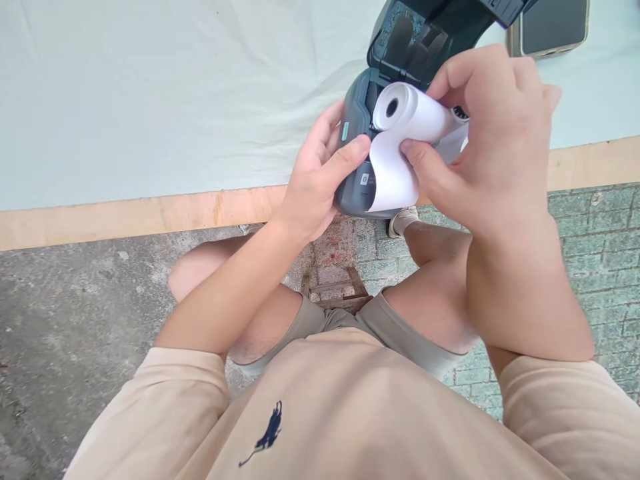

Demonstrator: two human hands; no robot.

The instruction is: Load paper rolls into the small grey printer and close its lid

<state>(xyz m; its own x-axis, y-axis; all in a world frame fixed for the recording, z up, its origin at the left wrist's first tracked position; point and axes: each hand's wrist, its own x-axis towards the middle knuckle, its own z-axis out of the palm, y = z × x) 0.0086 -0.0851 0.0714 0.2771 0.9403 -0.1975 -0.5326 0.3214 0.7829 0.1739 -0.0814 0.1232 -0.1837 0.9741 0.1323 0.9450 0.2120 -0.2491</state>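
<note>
1. Printer: located at the near edge of the table, with its lid raised.
2. Left hand: wrapped around the printer's left side, thumb on top, just beside the paper.
3. Right hand: pinching the paper roll, with the thumb against the loose end.
4. Paper roll: at the printer's open compartment, loose end draped over the front; seating depth cannot be determined.
5. Phone: on the table, near the lid.

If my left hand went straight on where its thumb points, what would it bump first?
Probably the loose white paper from the roll, just beyond the left hand, which holds the dark device. Depth is unclear.
</note>
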